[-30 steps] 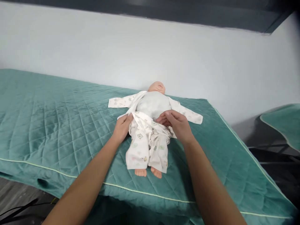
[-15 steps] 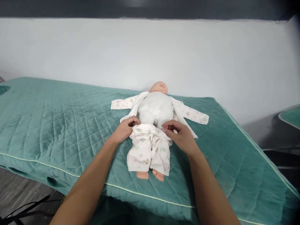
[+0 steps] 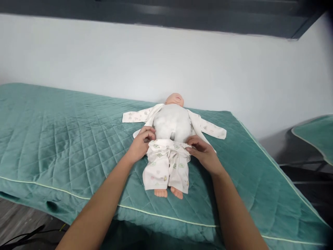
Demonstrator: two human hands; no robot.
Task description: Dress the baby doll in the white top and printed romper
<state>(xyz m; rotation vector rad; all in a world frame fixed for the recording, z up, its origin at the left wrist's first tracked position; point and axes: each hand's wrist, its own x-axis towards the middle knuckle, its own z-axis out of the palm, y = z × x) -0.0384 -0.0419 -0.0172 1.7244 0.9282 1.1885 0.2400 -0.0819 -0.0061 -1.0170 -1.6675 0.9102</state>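
Observation:
A baby doll point(image 3: 171, 123) lies on its back on a green quilted mat point(image 3: 65, 139), head toward the wall. It wears an open white printed top with sleeves spread out and white printed trousers point(image 3: 168, 166); bare feet stick out at the bottom. My left hand point(image 3: 140, 146) pinches the trousers' waistband at the doll's left hip side in view. On the opposite side of the waistband, my right hand point(image 3: 204, 154) is closed on the cloth as well. The doll's pale torso is uncovered between the two flaps of the top.
The mat covers a long table against a white wall point(image 3: 104, 59). The table's front edge with light piping runs below the doll's feet. A second green-covered surface point(image 3: 316, 137) shows at the far right, with dark floor and cables below.
Both hands slid outward along the trousers' waistband and down to the doll's hips. The bunched cloth over the belly now lies flatter at the waist.

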